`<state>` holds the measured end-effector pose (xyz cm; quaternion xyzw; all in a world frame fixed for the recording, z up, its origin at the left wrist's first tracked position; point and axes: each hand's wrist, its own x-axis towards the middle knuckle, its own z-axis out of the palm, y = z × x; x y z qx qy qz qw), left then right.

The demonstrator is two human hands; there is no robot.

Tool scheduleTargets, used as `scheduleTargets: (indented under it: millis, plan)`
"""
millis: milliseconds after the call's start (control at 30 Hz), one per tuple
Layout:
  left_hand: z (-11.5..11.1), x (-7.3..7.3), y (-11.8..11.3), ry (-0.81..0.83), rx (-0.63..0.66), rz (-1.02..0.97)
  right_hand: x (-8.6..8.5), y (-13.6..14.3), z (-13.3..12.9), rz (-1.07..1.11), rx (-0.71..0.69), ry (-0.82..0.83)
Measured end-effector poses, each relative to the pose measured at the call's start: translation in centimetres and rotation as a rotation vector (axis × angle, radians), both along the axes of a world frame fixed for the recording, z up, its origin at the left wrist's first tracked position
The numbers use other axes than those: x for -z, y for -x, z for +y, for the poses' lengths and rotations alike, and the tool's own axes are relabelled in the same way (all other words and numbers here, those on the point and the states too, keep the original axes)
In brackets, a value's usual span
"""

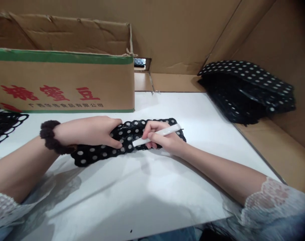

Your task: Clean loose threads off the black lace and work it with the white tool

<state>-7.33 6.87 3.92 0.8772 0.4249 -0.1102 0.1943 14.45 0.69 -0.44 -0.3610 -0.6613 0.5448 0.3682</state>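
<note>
A black strip of fabric with white dots and a scalloped edge (pixel 93 154) lies across the white tabletop in front of me. My left hand (pixel 92 130) rests on its left part, thumb and index finger spread apart, pressing it down; the other fingers are hidden beneath the hand. My right hand (pixel 162 137) pinches a slim white pen-shaped tool (pixel 164 131) between thumb and fingers. The tool slants down to the left, its lower tip at the strip near my left thumb. Whether that tip touches the fabric, I cannot tell.
An open cardboard box (pixel 67 80) with red lettering stands at the back left. Folded black dotted fabric (pixel 247 87) is piled at the back right. Black looped lace (pixel 6 124) lies at the left edge. Cardboard walls (pixel 177 33) enclose the white table (pixel 154 197).
</note>
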Motion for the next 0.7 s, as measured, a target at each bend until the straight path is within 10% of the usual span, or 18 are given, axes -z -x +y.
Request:
scheduleTargets:
  millis: [400, 700]
  plan:
    - [1.2, 0.2, 0.7, 0.053, 0.017, 0.045, 1.2, -0.5, 1.4, 0.264, 0.403, 0.017]
    - [0.4, 1.7, -1.7, -0.087, -0.101, -0.155, 0.8, -0.6, 2.1, -0.042, 0.366, -0.090]
